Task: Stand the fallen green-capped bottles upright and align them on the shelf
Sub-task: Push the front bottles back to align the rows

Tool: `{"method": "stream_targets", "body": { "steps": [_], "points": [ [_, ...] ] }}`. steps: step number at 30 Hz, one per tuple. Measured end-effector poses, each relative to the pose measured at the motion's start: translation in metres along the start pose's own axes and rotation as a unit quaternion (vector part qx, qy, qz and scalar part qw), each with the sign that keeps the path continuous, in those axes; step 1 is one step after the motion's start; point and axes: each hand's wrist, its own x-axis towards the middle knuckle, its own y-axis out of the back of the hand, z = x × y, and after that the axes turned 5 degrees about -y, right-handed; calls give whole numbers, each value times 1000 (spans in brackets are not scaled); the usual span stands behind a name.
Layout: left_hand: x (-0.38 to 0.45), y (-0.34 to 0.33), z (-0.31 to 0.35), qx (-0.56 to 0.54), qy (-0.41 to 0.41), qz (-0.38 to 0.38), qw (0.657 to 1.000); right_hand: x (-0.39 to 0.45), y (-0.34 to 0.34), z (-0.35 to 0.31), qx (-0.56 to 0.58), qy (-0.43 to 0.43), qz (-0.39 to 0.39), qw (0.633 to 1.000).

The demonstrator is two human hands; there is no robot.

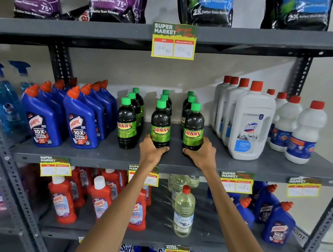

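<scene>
On the far left, the spray bottles (10, 97) are blurry and cut off by the edge, so they are hard to make out. Next come the blue Harpic bottles (79, 125) with orange caps, standing in rows on the middle shelf (88, 154).

Then come the green-capped Sunny bottles. They stand up in three rows that go back toward the wall. The back ones are partly hidden behind the front ones, so only their caps and shoulders show. The left front bottle (126, 124) stands alone, and no hand touches it.

The left hand (151, 151) is wrapped around the bottom of the middle front bottle (161, 125). The fingers curl under it and hide its base. The right hand (200, 153) holds the bottom of the right front bottle (193, 128) the same way. Both bottles are upright near the front edge of the shelf, just beside each other but apart.

To the right stand the white Domex bottles (250, 126) with red caps, well apart from the hands.

A price tag (174, 41) hangs from the shelf above. The arms cover part of the tags on the shelf edge, and the writing there is too blurry to read.
</scene>
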Motion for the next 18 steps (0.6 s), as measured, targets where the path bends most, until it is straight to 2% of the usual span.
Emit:
{"method": "stream_targets", "body": {
  "steps": [18],
  "points": [
    [-13,6,0,9,-30,-11,999,-10,0,-1,-16,17,15,1000]
  ]
}}
